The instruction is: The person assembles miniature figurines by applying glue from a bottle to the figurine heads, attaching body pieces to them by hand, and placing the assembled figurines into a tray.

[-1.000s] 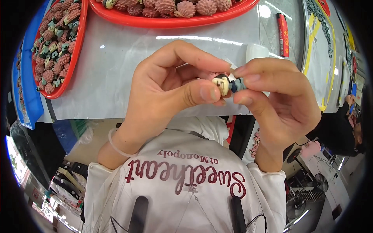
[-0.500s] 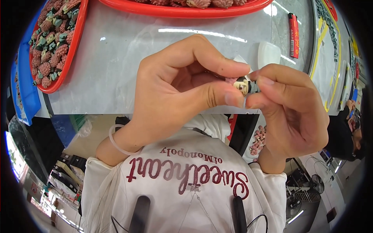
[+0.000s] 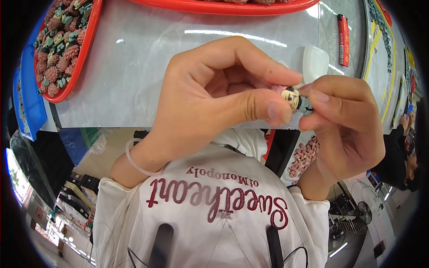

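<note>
Figurine (image 3: pixel 292 99), small, with a cream face, pink top and grey lower body, lies on its side between the two hands, above the near right part of the grey table (image 3: pixel 134 67). Left hand (image 3: pixel 201 87) reaches in from the near left, index finger arched and thumb extended rightward, the two pinching the head end. Right hand (image 3: pixel 348 118) is bent inward from the near right; thumb and index finger grip the grey body, remaining fingers curled toward the palm. White case (image 3: pixel 315 63) sits just beyond the right hand's fingers; red lighter (image 3: pixel 343 40) lies farther right.
</note>
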Demonstrator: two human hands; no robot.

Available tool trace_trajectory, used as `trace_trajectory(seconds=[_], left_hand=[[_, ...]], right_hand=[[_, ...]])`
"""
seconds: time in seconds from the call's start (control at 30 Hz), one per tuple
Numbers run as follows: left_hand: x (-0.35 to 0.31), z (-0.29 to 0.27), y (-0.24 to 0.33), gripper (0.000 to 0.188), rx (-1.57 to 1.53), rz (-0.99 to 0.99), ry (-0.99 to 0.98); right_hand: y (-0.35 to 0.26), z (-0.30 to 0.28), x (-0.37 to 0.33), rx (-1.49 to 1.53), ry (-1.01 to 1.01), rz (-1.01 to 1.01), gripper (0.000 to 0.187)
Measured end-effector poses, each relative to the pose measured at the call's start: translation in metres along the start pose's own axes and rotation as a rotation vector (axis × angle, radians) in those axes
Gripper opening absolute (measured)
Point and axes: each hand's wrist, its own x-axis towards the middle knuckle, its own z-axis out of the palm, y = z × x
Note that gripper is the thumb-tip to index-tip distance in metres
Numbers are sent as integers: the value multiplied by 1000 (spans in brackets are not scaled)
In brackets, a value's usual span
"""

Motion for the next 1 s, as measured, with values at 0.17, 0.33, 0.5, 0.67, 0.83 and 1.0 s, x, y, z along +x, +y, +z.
trace_trajectory(seconds=[0.17,0.33,0.5,0.67,0.83,1.0], left_hand=[[1,0,1,34,8,1,6],[1,-1,2,29,-62,-23,0],[1,-1,2,28,-107,-23,-74],[-5,-19,23,28,-113,40,-128],[-22,-74,92,32,1128,572,439],[-26,-107,133,28,1967,667,647]], right_hand=[[-1,1,-1,-17,-2,-16,18],[-1,7,0,-49,46,-25,20],[-4,12,-1,-34,103,-6,21],[-16,6,-8,-371,156,22,31],[2,-30,-19,-411,104,169,24],[0,-31,-14,-427,57,207,19]])
